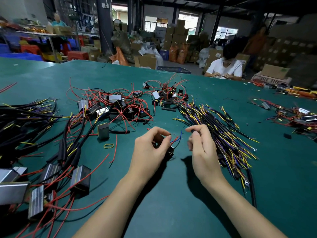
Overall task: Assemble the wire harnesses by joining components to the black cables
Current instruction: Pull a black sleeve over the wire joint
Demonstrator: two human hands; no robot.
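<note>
My left hand (151,148) grips a small black box component (169,150) just above the green table; its red, blue and black leads (177,138) stick up between my hands. My right hand (201,145) pinches the end of a black cable (193,130) between thumb and forefinger, a short gap to the right of those leads. A pile of black cables with yellow and purple wire ends (221,133) lies right of my right hand. Black box components with red wires (118,104) are heaped behind my hands.
Joined harnesses with metal-faced boxes (51,174) spread along the left. A yellow rubber band (108,145) and a lone box (103,131) lie left of my hands. More parts (296,115) sit far right. A person in white (224,67) works across the table.
</note>
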